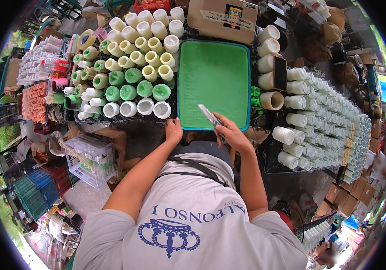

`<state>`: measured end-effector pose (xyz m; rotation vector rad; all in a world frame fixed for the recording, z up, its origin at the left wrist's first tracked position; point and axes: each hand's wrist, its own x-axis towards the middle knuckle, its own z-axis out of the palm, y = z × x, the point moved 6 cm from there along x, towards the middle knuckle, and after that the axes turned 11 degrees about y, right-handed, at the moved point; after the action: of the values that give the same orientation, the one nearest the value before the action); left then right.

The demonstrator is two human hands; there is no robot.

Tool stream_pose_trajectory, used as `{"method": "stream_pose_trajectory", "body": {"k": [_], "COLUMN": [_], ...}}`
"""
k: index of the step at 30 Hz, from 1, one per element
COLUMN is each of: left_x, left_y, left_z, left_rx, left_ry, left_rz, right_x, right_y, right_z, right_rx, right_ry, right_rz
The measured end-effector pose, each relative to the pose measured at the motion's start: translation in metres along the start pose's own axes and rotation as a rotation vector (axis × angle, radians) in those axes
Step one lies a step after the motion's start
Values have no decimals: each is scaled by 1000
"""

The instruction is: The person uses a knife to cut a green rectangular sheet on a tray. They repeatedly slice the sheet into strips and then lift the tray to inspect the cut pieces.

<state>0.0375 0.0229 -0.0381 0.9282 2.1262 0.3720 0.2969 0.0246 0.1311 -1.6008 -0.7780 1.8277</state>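
Note:
A rectangular tray point(179, 81) with a blue-green rim stands in front of me, filled with a smooth green layer. My right hand point(230, 130) is closed around a knife point(209, 115) that looks like a snap-blade cutter. Its pale blade points up and left over the near part of the green surface. At the tray's near left corner, my left hand point(173, 130) grips the rim, its fingertips at the edge. Left of the tray stand rows of cylindrical molds or cups, with cream cylinders point(150, 72), green-coated ones point(145, 88) and white ones point(145, 107) nearest me.
A cardboard box point(222, 20) lies beyond the tray. To its right, a phone point(280, 74) leans on cream cylinders, beside a tan cylinder point(271, 101). Many glass cups point(328, 121) fill the right table. A white plastic crate point(91, 159) stands low on the left.

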Motion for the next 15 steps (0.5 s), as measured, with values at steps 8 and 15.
{"method": "stream_pose_trajectory", "body": {"k": [8, 15], "left_x": [-3, 9], "left_y": [22, 16], "left_z": [35, 35], "left_rx": [-229, -216], "left_ry": [131, -2], "left_rz": [-634, -669], "right_x": [66, 129], "right_y": [-31, -24], "right_z": [5, 35], "right_rx": [-892, -1095], "right_ry": [498, 616], "right_rz": [-500, -462]}}
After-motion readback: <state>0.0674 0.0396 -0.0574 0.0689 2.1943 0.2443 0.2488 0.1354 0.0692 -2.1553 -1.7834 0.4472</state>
